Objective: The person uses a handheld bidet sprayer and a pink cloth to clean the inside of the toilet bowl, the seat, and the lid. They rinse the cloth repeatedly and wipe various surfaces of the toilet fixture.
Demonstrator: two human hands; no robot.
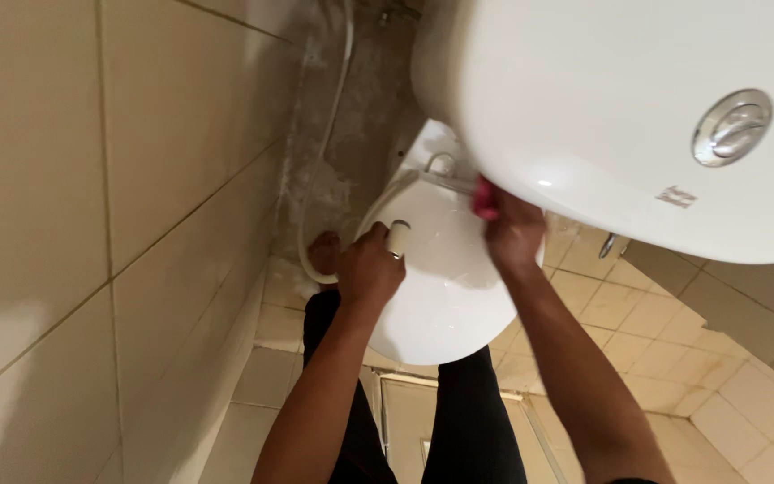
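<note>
1. Toilet cistern (602,99), white and rounded, fills the upper right of the view; a chrome flush button (732,127) sits on its lid, with a small torn sticker just below it.
2. The tiled wall (64,224), beige with thin grout lines, takes up the whole left side, running down to a floor of small beige tiles (638,314).
3. The closed toilet seat lid (445,287), white and glossy, lies below the cistern, between the two forearms.
4. The person's legs in dark trousers (472,421) stand in front of the bowl, with one bare foot (322,253) beside the wall.
5. A thin white hose (329,134) runs down the rough grey corner behind the toilet and curves towards the left hand.
6. The left hand (369,267) is closed around a white spray nozzle (399,238) at the left edge of the lid.
7. The right hand (514,231) grips a pink cloth (485,199), pressed against the back of the seat just under the cistern, near the hinge.
</note>
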